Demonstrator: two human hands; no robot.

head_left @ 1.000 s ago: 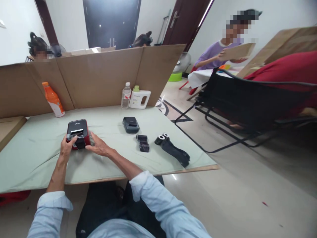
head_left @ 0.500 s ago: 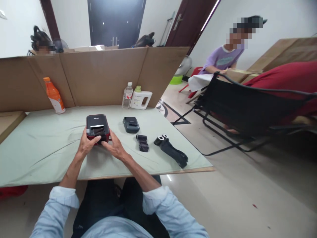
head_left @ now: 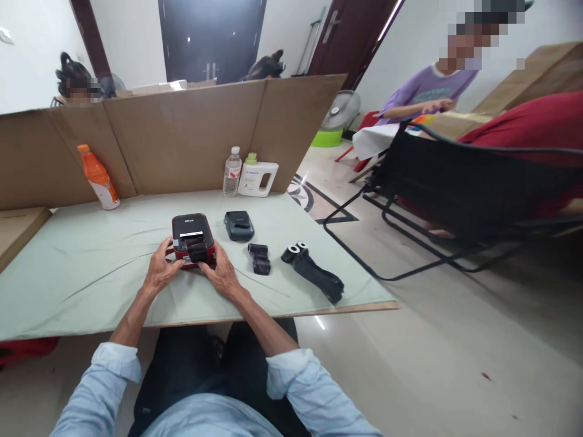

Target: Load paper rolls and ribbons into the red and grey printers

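Observation:
Between my two hands is a red-and-black label printer (head_left: 192,226), with a dark ribbon strip hanging over its front. My left hand (head_left: 160,267) is closed against its left side, thumb along the lower front edge. On the opposite side, my right hand (head_left: 223,272) grips the printer with its thumb near the front corner. Some fingertips are hidden behind the casing. A smaller dark portable printer (head_left: 239,226) lies to the right. Nearer me are a short dark ribbon roll (head_left: 259,260) and a pair of rolls with a long black ribbon (head_left: 314,270) trailing off.
Along the cardboard screen (head_left: 182,133) stand an orange bottle (head_left: 98,176), a clear water bottle (head_left: 232,173) and a white jug (head_left: 258,177). A cardboard box (head_left: 20,230) sits at left. Beyond the table's right edge are a black folding chair (head_left: 450,182) and a person in purple (head_left: 423,97).
The label printer and both hands have shifted slightly to the right. My left thumb has moved off the ribbon to the lower front edge. Across the room, the person in purple has moved.

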